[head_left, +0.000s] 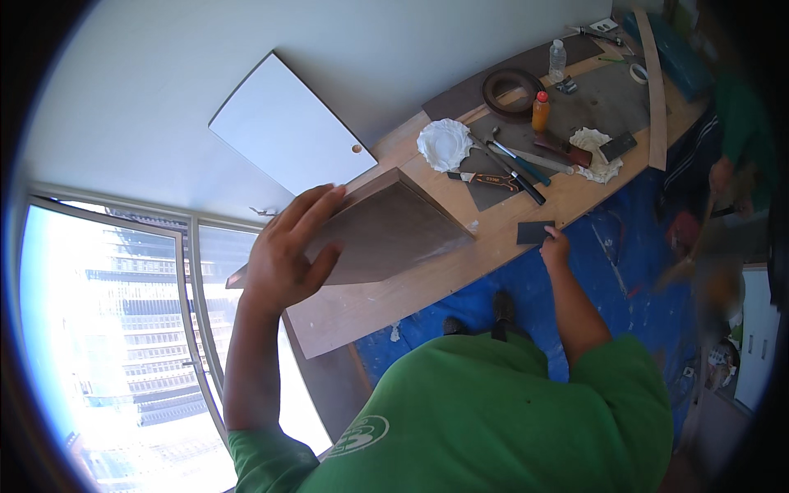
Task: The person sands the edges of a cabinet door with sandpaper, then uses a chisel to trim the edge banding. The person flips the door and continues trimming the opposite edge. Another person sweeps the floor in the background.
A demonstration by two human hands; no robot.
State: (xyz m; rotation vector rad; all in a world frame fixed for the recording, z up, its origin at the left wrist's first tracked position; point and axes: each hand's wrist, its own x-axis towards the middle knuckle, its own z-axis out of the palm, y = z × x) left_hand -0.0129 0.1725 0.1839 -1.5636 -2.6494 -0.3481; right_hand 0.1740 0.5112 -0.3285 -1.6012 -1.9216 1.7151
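Note:
A brown board (386, 234) with a thick edge stands tilted on the workbench (329, 329). My left hand (288, 251) grips its upper edge, the fingers laid over the top and the thumb against the near face. Low at the bench's front edge, my right hand (556, 246) pinches a small dark rectangular sheet that looks like sandpaper (534, 232). Beyond the board lie a hammer (522, 160), a long dark-handled tool (518, 177) and a saw-like blade with an orange-marked handle (493, 180).
A white crumpled dish (445, 145), a roll of brown edging (493, 94), an orange bottle (540, 113) and a clear bottle (557, 62) stand farther back. A white panel (288, 123) leans on the wall. Blue sheeting (592, 271) covers the floor; another person (740, 156) is at right.

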